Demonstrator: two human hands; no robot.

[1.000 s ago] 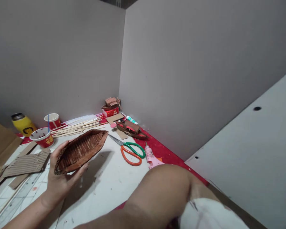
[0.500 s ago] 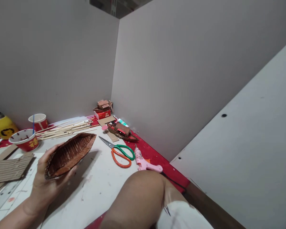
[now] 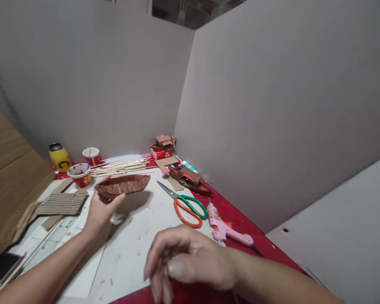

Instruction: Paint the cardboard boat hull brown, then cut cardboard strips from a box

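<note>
In the head view, my left hand (image 3: 103, 211) is closed around a small brown model boat hull (image 3: 123, 188), holding it above the white board, its hollow inside facing me. My right hand (image 3: 190, 261) hovers over the table's near edge, fingers loosely curled and thumb apart, with nothing visible in it. Beyond it lie scissors (image 3: 185, 207) with one green and one orange handle. A pink glue gun (image 3: 223, 228) rests to their right on the red tabletop. Behind the scissors sits a finished-looking model boat (image 3: 190, 177).
Thin wooden sticks (image 3: 123, 168) lie at the back. To their left stand a paint-stained paper cup (image 3: 82, 179), another paper cup (image 3: 93, 157) and a yellow bottle (image 3: 60, 158). Corrugated cardboard (image 3: 63, 203) lies left; a large cardboard sheet (image 3: 15, 177) rises beside it. Grey panels (image 3: 256, 105) enclose the table.
My view has swung left. The bent arm in front has given way to my right hand, now in sight. My left hand has turned the hull more level and sideways.
</note>
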